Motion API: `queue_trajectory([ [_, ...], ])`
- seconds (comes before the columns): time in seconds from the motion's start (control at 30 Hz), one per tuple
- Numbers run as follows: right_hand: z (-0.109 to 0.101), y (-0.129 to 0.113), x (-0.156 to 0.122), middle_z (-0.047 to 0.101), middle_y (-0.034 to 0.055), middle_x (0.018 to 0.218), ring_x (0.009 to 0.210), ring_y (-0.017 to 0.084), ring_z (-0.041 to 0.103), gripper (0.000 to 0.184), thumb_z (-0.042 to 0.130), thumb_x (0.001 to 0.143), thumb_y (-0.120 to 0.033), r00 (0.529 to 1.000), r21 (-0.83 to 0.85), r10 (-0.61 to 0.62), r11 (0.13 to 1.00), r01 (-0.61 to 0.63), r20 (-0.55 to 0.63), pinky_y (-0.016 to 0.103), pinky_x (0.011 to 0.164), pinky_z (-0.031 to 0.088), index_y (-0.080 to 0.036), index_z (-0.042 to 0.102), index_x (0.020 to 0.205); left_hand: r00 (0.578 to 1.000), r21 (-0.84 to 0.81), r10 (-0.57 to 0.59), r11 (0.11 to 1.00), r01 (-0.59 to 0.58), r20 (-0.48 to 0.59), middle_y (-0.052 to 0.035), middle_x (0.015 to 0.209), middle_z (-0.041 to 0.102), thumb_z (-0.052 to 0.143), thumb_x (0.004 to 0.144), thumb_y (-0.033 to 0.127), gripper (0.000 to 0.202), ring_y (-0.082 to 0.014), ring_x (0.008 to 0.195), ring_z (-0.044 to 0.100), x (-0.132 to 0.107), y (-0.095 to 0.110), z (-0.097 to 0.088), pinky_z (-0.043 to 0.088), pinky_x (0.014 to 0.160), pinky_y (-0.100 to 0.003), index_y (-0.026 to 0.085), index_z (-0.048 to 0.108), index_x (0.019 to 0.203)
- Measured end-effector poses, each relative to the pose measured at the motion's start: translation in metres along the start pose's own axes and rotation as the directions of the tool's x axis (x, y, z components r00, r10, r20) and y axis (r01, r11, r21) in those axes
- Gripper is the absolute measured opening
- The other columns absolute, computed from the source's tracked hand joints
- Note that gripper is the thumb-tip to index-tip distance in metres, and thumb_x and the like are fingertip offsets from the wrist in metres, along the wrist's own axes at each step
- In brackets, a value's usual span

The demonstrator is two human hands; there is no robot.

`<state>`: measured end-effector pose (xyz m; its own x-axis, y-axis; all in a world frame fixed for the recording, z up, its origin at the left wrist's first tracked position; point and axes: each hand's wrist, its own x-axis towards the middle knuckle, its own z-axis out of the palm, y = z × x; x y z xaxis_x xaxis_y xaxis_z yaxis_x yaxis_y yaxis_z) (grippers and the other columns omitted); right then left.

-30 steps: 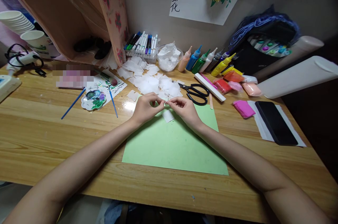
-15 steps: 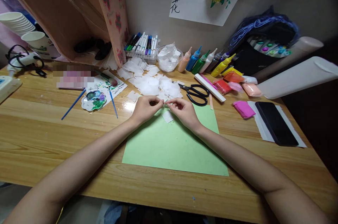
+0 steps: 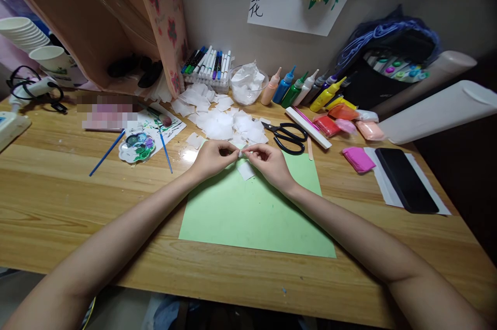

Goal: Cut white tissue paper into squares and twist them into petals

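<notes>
My left hand point(image 3: 213, 158) and my right hand point(image 3: 269, 161) meet above the far edge of a green paper sheet point(image 3: 252, 213) on the wooden desk point(image 3: 70, 200). Both hands pinch one small white tissue piece point(image 3: 241, 154) between their fingertips, fingers closed. Another white tissue square point(image 3: 246, 170) lies on the green sheet just below them. A pile of white tissue pieces point(image 3: 221, 123) is spread on the desk right behind my hands.
Black scissors point(image 3: 288, 137) lie right of the pile. Behind stand a marker box point(image 3: 207, 66), a bowl of tissue point(image 3: 246, 85) and paint bottles point(image 3: 303, 91). Clay packs point(image 3: 341, 120) and a black phone point(image 3: 406, 180) sit right. A palette point(image 3: 136, 146) and blue brushes point(image 3: 106, 153) lie left.
My hands have stayed in place, their fingertips shifting slightly closer together on the small tissue piece.
</notes>
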<state>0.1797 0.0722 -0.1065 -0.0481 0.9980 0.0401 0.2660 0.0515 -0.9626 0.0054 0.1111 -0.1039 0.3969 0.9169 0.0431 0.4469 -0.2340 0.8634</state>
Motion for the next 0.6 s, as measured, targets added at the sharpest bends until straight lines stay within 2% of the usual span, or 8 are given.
queue_trajectory([
  [0.27, -0.0001, -0.0018, -0.0008, 0.050, -0.0004, 0.061, 0.055, 0.011, 0.038, 0.025, 0.062, 0.076, -0.036, 1.000, 0.006, 0.009, 1.000, -0.009, 0.000, 0.024, 0.051, 0.029, -0.014, 0.070, 0.084, 0.997, -0.027, -0.005, 1.000, 0.007, 0.079, -0.0042, 0.074, 0.071, 0.060, 0.076, 0.032, 0.023, -0.0149, 0.067, 0.061, 0.0016, 0.0028, -0.0062, 0.044, 0.060, -0.023, 0.014, 0.073, 0.078],
  [0.6, 0.0005, 0.0000, -0.0006, 0.053, 0.0003, 0.062, 0.055, 0.011, 0.041, 0.024, 0.062, 0.077, -0.037, 1.000, -0.013, 0.002, 1.000, -0.002, -0.005, 0.025, 0.051, 0.031, -0.015, 0.070, 0.084, 0.997, -0.037, 0.002, 0.999, 0.000, 0.071, -0.0037, 0.073, 0.071, 0.061, 0.075, 0.032, 0.021, -0.0138, 0.066, 0.060, 0.0007, 0.0008, -0.0053, 0.043, 0.057, -0.022, 0.015, 0.073, 0.078],
])
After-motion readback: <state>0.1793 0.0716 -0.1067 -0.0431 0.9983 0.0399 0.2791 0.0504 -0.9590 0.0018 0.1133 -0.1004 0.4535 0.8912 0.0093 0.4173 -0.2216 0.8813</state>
